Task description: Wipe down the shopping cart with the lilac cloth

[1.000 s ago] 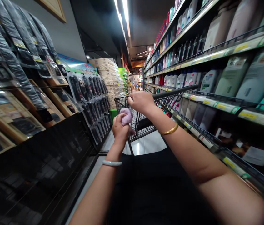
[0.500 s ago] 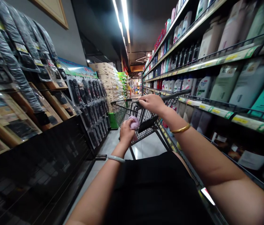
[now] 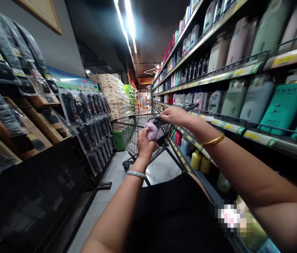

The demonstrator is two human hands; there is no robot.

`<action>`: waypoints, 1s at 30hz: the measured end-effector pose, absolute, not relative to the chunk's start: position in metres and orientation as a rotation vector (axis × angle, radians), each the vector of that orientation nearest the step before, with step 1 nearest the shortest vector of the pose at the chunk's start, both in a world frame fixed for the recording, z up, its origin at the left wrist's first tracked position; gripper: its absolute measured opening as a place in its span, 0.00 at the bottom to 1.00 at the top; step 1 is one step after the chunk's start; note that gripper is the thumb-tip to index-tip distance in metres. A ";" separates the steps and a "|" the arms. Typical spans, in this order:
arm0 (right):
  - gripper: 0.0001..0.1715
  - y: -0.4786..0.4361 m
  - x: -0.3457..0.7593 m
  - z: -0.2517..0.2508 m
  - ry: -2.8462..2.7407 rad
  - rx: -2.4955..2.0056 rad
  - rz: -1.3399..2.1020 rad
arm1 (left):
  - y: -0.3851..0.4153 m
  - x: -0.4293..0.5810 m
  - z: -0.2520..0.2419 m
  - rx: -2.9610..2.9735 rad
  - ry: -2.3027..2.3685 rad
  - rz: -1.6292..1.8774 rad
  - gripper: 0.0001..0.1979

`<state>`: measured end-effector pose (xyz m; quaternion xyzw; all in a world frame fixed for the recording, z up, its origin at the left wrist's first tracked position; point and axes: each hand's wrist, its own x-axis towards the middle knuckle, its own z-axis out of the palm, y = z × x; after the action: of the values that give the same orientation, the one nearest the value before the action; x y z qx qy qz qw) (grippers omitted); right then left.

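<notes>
My left hand [image 3: 144, 144] is closed around a small pink cloth [image 3: 152, 130], held up against the back of a black wire shopping cart [image 3: 129, 131]. My right hand [image 3: 175, 115] is wrapped over the cart's handle bar [image 3: 190, 107], which runs toward the right-hand shelves. A pale bangle sits on my left wrist and a gold bangle on my right. The cart stands in the aisle just ahead of me, its basket seemingly without goods.
Shelves of bottles [image 3: 243, 95] line the right side, with yellow bottles [image 3: 200, 161] low down. Racks of packaged dark goods [image 3: 85, 116] hang on the left. Stacked cartons [image 3: 111, 91] stand further along. Grey floor tiles [image 3: 161, 167] run down the narrow aisle.
The view has swung and the cart has shifted left and a little further ahead. Both hands keep their grips, the left with the pink cloth, the right on the handle.
</notes>
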<state>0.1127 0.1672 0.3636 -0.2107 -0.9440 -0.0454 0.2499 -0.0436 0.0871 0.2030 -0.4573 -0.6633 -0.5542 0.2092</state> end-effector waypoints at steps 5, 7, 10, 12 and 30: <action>0.25 0.140 0.088 0.367 -2.544 -0.867 -0.478 | 0.093 -0.050 0.171 -1.216 -2.033 -1.502 0.24; 0.28 0.141 0.080 0.358 -2.492 -0.878 -0.494 | 0.092 -0.052 0.169 -1.222 -2.091 -1.454 0.24; 0.29 0.151 0.078 0.343 -2.383 -0.830 -0.545 | 0.093 -0.054 0.176 -1.276 -2.136 -1.367 0.27; 0.30 0.160 0.082 0.338 -2.349 -0.797 -0.553 | 0.096 -0.054 0.182 -1.316 -2.150 -1.319 0.27; 0.33 0.211 0.137 0.333 -2.253 -0.861 -0.512 | 0.111 -0.025 0.204 -1.621 -1.991 -1.125 0.26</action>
<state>0.1375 0.2110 0.3326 -0.3295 -0.8620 -0.1959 0.3317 -0.0255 0.1108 0.2042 -0.5700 -0.7001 -0.3956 0.1686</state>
